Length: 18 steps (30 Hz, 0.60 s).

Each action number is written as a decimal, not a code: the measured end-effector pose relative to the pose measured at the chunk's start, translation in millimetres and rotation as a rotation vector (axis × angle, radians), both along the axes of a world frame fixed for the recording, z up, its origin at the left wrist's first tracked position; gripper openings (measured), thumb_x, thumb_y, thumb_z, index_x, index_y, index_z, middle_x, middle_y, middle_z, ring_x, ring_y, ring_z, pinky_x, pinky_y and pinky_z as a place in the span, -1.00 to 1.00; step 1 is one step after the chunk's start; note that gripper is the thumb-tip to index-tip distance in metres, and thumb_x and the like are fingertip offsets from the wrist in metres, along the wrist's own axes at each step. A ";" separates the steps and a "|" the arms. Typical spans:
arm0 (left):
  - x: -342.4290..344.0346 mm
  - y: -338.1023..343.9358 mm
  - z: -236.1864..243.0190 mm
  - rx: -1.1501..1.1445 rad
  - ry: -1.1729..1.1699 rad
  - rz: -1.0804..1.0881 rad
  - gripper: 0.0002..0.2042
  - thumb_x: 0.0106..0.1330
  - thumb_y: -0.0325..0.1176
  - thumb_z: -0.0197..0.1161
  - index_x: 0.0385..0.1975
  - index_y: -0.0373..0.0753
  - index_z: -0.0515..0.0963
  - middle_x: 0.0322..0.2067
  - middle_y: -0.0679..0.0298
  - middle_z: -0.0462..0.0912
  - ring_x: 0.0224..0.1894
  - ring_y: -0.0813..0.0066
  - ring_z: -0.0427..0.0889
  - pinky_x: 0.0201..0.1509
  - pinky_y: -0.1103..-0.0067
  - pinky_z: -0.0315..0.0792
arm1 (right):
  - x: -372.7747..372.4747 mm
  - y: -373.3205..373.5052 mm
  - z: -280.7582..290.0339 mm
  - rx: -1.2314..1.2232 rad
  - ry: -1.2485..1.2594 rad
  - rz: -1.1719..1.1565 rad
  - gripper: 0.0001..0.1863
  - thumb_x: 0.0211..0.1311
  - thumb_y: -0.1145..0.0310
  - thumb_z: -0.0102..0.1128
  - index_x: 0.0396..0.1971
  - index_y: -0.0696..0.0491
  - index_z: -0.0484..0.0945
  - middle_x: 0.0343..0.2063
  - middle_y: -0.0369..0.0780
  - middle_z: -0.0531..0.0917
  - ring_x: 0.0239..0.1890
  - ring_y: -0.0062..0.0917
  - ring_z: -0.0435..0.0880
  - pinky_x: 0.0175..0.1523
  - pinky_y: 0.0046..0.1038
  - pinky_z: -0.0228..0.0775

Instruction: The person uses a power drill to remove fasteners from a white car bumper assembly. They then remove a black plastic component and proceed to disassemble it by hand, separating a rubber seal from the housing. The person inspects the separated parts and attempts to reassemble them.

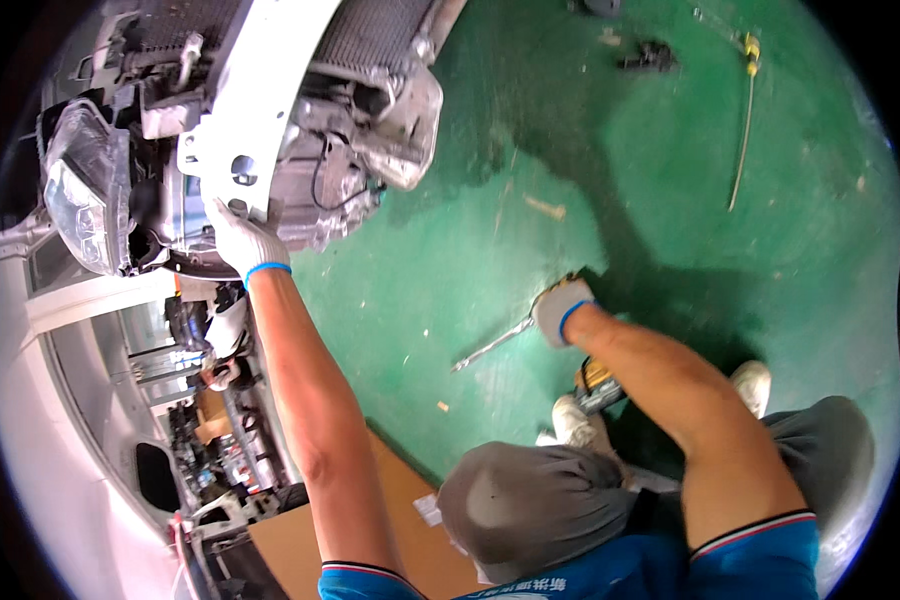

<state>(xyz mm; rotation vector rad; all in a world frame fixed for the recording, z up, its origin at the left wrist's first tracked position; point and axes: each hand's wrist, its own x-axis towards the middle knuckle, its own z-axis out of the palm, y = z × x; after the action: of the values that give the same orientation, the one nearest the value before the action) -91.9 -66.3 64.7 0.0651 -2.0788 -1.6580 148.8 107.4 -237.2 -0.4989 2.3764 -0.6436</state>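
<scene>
My left hand (243,243), in a white glove with a blue cuff, is closed on the lower end of a white bumper beam (255,120) at the front of a stripped car. A clear headlight (85,195) sits to the left of that hand. Lower and to the right, my right hand (562,310), gloved too, grips a yellow and black cordless power driver (598,385). From the driver a long metal extension bar (495,343) points left over the floor. Its tip is apart from the car. The glove and forearm hide much of the driver's body.
On the green floor (420,300) lie a thin rod with a yellow fitting (750,55) and a small black part (650,57). A cardboard sheet (410,520) is beside my left arm. Behind the headlight stands a white car body (70,310), with shelves of parts (235,440) beyond.
</scene>
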 end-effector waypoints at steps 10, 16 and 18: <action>4.5 -8.0 -10.6 0.066 0.061 0.015 -0.52 0.56 0.06 0.06 0.29 -0.11 0.41 0.05 0.25 0.45 0.04 0.27 0.53 -0.06 0.17 0.63 | -19.3 -0.1 10.1 -0.058 -0.082 0.033 -0.71 0.13 0.38 0.20 -0.18 0.03 0.79 -0.12 -0.11 0.80 -0.04 -0.22 0.78 -0.02 -0.15 0.61; 9.3 -3.5 -13.4 0.066 0.086 0.013 -0.49 0.55 0.08 0.06 0.29 -0.16 0.39 0.06 0.22 0.47 0.04 0.27 0.55 -0.05 0.19 0.61 | -20.5 6.0 5.6 -0.077 -0.118 0.028 -0.72 0.15 0.39 0.18 -0.20 0.07 0.79 -0.17 -0.09 0.80 -0.07 -0.23 0.79 -0.03 -0.16 0.61; 10.6 2.3 -15.5 0.057 0.105 0.030 -0.55 0.55 0.09 0.07 0.10 -0.18 0.47 -0.11 0.29 0.48 -0.08 0.39 0.55 -0.15 0.29 0.62 | -15.7 5.9 -1.7 -0.083 -0.049 0.016 -0.72 0.15 0.38 0.17 -0.20 0.07 0.79 -0.17 -0.08 0.80 -0.07 -0.22 0.79 -0.01 -0.16 0.61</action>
<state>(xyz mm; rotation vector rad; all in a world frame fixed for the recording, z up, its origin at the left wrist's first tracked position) -81.3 -64.0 49.2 0.0271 -1.9444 -1.6670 133.1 113.3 -239.0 -0.5318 2.3049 -0.7418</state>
